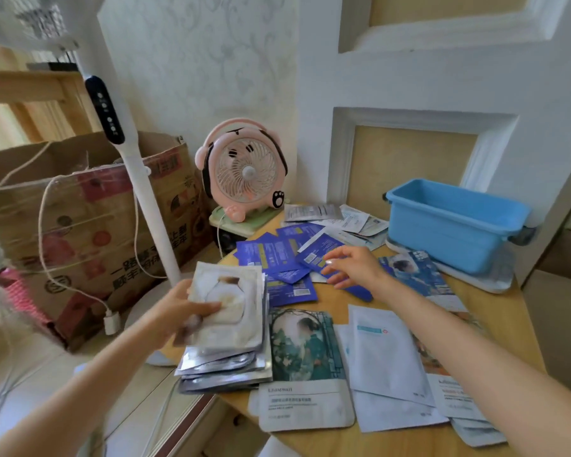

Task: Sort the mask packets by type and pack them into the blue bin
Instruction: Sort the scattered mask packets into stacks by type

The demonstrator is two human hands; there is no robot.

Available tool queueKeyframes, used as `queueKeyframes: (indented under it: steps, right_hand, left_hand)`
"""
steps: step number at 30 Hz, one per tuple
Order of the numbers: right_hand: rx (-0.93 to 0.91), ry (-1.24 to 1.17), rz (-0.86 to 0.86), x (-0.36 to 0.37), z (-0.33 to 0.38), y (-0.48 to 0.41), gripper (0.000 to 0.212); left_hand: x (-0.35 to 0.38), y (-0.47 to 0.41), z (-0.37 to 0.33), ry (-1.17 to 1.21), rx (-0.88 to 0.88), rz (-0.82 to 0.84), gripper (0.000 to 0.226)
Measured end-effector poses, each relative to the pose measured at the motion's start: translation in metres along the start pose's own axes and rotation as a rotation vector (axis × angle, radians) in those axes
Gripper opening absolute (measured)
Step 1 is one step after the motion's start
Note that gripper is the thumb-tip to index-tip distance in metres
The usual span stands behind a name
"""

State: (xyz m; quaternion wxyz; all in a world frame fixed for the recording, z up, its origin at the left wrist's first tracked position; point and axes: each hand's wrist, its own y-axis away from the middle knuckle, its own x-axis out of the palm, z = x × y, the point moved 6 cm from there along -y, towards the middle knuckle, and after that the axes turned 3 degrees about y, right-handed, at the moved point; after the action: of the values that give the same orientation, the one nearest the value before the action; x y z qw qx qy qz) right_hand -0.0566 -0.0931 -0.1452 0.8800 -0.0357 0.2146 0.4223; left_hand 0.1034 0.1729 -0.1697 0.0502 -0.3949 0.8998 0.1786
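Gripping left hand [175, 311]: thumb lies across the top of a bundle of jar-picture packets [231, 301], fingers underneath, at the near-left edge of the table [495, 321].
Right hand [353, 265]: fingers spread and loosely bent, holding nothing, over the dark blue packets [274, 255]; whether the fingertips touch the top one cannot be told.
Dark blue packets: loose, overlapping heap at mid-table, beyond the jar-picture packets and left of the bin.
Silver packets [225, 367]: stacked pile directly under the held bundle, overhanging the near-left table edge.
Green portrait packet [307, 344]: lies flat, just right of the silver packets.
White packets [386, 354]: overlapping sheets with a pale blue label, right of the green portrait packet, partly under the right forearm.
Blue portrait packet [419, 275]: flat, between the right hand and the bin.
Grey packets [327, 214]: scattered at the far edge, between the fan and the bin.
Blue bin [455, 225]: upright at the far right of the table, standing on a white tray [495, 280], apart from both hands.
Pink fan [244, 169]: far left of the table, facing the camera.
Cardboard box [80, 219]: on the floor, left, behind a white pole [145, 199].
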Motion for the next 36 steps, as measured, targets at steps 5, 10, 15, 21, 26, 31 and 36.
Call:
queueKeyframes:
  steps: [5, 10, 15, 21, 26, 31, 36]
  right_hand:
    - [-0.024, 0.125, 0.236, 0.080, 0.016, 0.019, 0.018]
    - [0.030, 0.267, 0.385, 0.127, 0.031, 0.027, 0.033]
    - [0.101, 0.023, 0.528, 0.153, 0.048, 0.034, 0.034]
    - [-0.128, 0.349, 0.286, 0.164, 0.047, 0.029, 0.062]
    - [-0.636, 0.871, 0.417, 0.196, 0.054, 0.046, 0.059]
    - [-0.711, 1.157, 0.432, 0.200, 0.025, 0.047, 0.058]
    - [-0.565, 0.996, 0.567, 0.207, 0.021, 0.050, 0.077]
  left_hand:
    - [0.000, -0.002, 0.020, -0.627, 0.103, -0.059, 0.114]
    - [0.004, 0.007, 0.030, -0.685, 0.097, 0.076, 0.145]
    - [-0.015, 0.008, 0.024, -0.665, 0.157, 0.075, 0.150]
    - [-0.025, 0.007, 0.026, -0.760, 0.138, 0.099, 0.152]
    - [-0.012, 0.022, 0.036, -0.878, 0.244, 0.283, 0.138]
    - [-0.020, 0.043, 0.042, -0.781, 0.416, 0.171, 0.112]
    - [-0.040, 0.037, 0.046, -0.054, -0.009, -0.155, 0.063]
